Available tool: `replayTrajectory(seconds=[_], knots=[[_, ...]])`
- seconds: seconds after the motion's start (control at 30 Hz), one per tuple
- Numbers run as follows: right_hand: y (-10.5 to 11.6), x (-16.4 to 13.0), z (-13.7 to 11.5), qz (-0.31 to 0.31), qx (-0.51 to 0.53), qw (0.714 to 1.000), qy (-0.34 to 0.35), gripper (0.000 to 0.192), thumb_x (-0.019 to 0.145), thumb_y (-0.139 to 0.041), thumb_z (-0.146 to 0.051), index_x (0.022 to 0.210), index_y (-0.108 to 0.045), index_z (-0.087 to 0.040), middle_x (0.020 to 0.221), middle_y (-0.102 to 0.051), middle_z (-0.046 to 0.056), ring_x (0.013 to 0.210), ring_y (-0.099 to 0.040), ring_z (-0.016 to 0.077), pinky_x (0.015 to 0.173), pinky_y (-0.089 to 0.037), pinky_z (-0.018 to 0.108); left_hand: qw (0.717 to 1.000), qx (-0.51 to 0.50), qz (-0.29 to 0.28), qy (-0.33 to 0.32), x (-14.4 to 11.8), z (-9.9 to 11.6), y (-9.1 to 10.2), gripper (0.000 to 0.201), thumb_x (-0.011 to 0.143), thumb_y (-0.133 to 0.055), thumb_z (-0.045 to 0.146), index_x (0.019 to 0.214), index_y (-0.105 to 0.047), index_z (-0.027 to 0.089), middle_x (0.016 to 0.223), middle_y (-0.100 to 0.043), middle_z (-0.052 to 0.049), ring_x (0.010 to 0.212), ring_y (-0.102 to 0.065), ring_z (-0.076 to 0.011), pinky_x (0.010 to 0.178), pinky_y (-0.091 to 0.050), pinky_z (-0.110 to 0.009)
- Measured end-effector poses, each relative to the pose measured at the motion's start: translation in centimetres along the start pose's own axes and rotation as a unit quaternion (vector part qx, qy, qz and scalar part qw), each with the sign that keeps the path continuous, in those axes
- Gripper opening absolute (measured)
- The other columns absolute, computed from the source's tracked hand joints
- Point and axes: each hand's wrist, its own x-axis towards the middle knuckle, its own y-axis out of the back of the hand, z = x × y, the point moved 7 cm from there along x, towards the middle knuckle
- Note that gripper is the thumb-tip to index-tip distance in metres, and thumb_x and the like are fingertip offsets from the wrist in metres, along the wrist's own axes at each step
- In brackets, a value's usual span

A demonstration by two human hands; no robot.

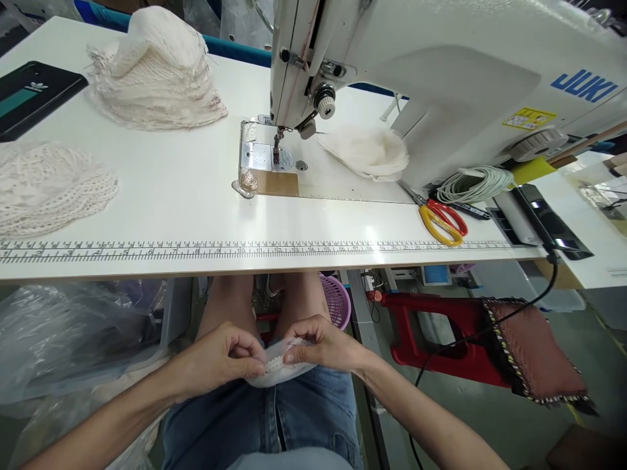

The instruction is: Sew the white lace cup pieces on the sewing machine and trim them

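Between my fingertips, low over the lap, I have a small white lace piece (275,367). My left hand (220,359) pinches its left edge with thumb and fingers closed together, and my right hand (318,346) pinches the right edge in the same way; the two hands almost touch each other. The piece hangs a little under the fingers, just above the blue jeans (274,418).

Well above the fingers is the white table (171,189) with a printed ruler (245,250) along its near edge. Further up stands the sewing machine (441,72). To the upper left of my hands lie two stacks of lace pieces (157,72). To the upper right I see scissors (441,219) with red and yellow handles.
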Motion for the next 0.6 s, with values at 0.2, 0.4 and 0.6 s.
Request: replayTrajectory(seconds=[0.2,0.4,0.6], knots=[[0.3,0.0,0.5,-0.012,0.029,0.999,-0.008,0.033,0.066,-0.075,-0.042,0.079,-0.066,-0.013,0.072,-0.063,0.000,0.064,-0.056,0.0101,0.063,-0.043,0.022,0.999,-0.015,0.016,0.042,-0.5,-0.1,0.4,0.029,0.068,-0.066,0.038,0.073,-0.070,0.010,0.051,-0.045,0.004,0.053,-0.032,-0.0092,0.052,-0.023,-0.021],[0.6,-0.2,1.0,-0.028,0.035,0.999,-0.007,0.034,0.060,-0.079,-0.037,0.082,-0.065,-0.014,0.075,-0.064,0.000,0.069,-0.058,0.0112,0.068,-0.045,0.024,0.997,-0.059,0.020,0.052,-0.8,-0.9,0.8,0.032,0.065,-0.071,0.039,0.076,-0.071,0.009,0.055,-0.054,0.001,0.055,-0.039,-0.0103,0.055,-0.027,-0.022],[0.5,-0.1,1.2,-0.021,0.025,0.999,-0.006,0.035,0.061,-0.078,-0.041,0.078,-0.063,-0.013,0.073,-0.062,-0.001,0.066,-0.056,0.0104,0.064,-0.044,0.023,0.997,-0.060,0.019,0.050,-0.9,-1.5,1.1,0.033,0.068,-0.070,0.042,0.076,-0.070,0.010,0.055,-0.054,0.002,0.055,-0.039,-0.0093,0.053,-0.026,-0.020]])
